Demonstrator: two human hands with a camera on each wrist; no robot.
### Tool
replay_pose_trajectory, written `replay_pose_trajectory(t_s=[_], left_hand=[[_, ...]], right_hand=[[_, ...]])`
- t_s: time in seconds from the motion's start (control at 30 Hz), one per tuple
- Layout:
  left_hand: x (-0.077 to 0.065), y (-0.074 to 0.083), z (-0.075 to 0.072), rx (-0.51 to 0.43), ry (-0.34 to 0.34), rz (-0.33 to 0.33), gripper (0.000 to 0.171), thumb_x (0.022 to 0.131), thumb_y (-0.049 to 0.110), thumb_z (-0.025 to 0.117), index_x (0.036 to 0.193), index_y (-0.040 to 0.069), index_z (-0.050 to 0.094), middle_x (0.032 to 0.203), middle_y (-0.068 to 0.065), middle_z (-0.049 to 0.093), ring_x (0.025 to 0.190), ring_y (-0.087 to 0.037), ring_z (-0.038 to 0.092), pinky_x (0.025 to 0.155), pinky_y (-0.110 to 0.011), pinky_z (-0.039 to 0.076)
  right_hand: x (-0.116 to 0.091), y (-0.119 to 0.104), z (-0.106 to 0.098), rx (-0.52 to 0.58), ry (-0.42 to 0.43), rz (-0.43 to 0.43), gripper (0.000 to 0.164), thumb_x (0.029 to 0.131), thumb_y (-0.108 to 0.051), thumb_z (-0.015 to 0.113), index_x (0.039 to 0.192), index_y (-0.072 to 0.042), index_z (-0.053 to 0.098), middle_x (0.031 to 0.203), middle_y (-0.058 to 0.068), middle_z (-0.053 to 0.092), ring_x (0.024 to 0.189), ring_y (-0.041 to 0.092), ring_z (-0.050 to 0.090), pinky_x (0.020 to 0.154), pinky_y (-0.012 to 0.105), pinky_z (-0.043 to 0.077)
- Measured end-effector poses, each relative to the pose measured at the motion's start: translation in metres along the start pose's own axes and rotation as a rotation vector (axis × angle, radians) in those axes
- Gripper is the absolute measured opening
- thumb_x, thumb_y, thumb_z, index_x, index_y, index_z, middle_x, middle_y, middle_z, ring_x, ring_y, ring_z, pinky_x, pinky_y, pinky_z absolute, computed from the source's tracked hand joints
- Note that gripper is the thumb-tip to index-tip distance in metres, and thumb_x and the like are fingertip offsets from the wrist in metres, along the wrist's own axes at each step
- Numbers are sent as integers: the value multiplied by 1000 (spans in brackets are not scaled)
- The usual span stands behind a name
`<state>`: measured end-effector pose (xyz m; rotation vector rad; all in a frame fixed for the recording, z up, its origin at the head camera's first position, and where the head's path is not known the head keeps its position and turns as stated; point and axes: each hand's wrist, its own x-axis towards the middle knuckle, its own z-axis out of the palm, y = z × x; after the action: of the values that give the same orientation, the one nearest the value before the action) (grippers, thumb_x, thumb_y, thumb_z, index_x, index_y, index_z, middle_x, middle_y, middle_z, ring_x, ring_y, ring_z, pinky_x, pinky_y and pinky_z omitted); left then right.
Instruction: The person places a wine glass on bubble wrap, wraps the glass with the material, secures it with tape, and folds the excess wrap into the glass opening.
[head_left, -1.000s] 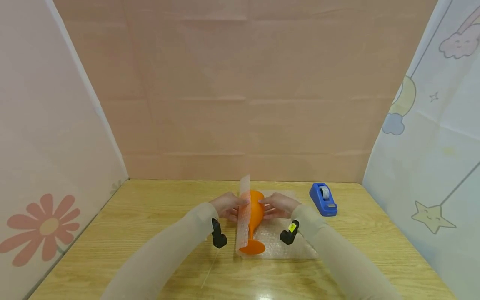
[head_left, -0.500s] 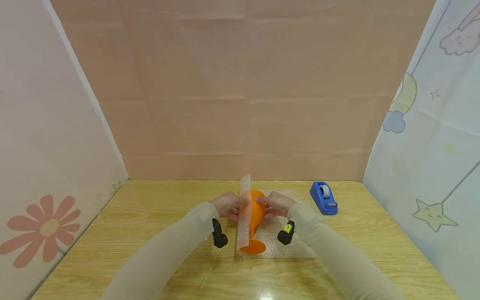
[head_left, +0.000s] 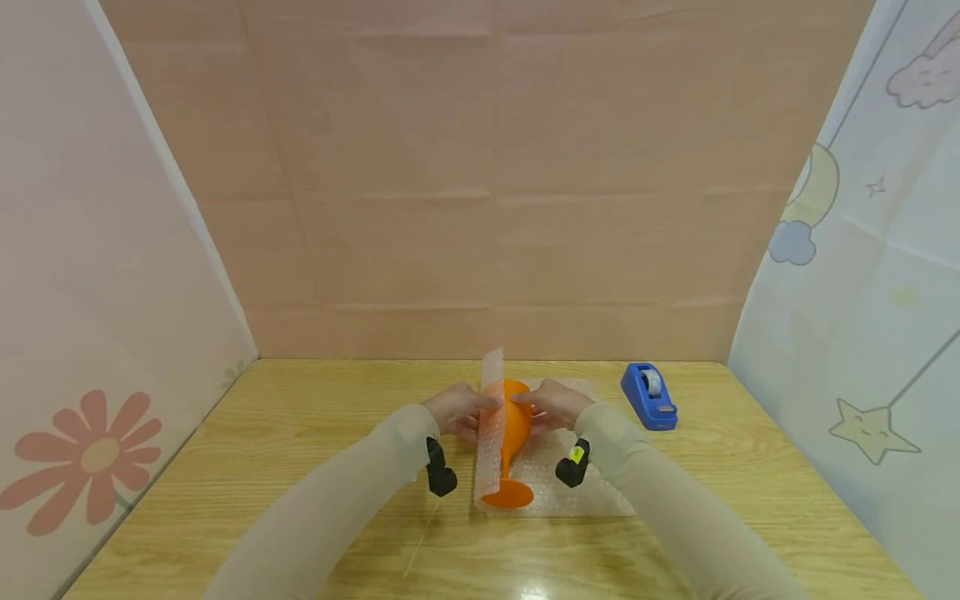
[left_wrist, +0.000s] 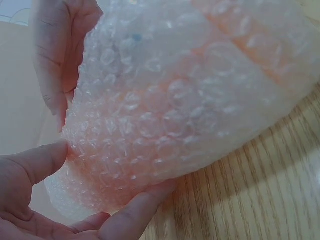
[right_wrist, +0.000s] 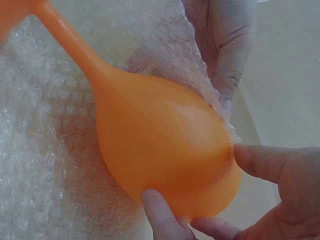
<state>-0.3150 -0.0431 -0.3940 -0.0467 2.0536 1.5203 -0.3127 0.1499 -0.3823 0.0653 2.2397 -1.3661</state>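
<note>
One smooth, bulbous goblet (right_wrist: 160, 135) touches bumpy bubble wrap (left_wrist: 150, 120).

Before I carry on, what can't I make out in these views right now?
- Head view: left side of the orange goblet, behind the raised bubble wrap.
- Left wrist view: the goblet's exact outline, clouded by the wrap.
- Right wrist view: the goblet's foot, cut off by the top-left edge.
- Head view: any loose tape end on the blue dispenser, too small.
</note>
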Motion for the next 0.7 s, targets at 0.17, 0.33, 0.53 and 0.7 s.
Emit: replay_pose_trajectory(t_s=[0.17,0.33,0.53,0.7], left_hand=[[-2,2,0,15,6,7,46,94,26,64,124,-7,51,109,-17,64,90,-27,67,75,-40,59],[-1,3,1,10,28,-13,49,94,26,65,127,-7,47,112,-19,62,95,-30,66,75,-41,59],[-2,2,2,4,27,-2,52,94,25,65,129,-7,43,111,-19,61,93,-29,66,75,-41,59],[-1,1,2,10,21,2,51,94,26,65,128,-6,45,109,-17,62,88,-27,67,75,-40,59]], right_hand=[[-3,-1,1,-1,30,28,60,97,-30,59,132,11,34,128,30,46,100,30,64,85,37,57],[-2,-1,2,-11,35,27,56,97,-30,59,130,10,38,128,27,47,99,29,64,84,36,57],[-2,1,3,-25,19,3,54,98,-34,54,128,8,43,128,25,49,100,28,65,82,34,57],[-5,-2,4,-50,-2,-30,58,99,-46,47,126,5,50,122,20,56,100,26,64,84,35,57]])
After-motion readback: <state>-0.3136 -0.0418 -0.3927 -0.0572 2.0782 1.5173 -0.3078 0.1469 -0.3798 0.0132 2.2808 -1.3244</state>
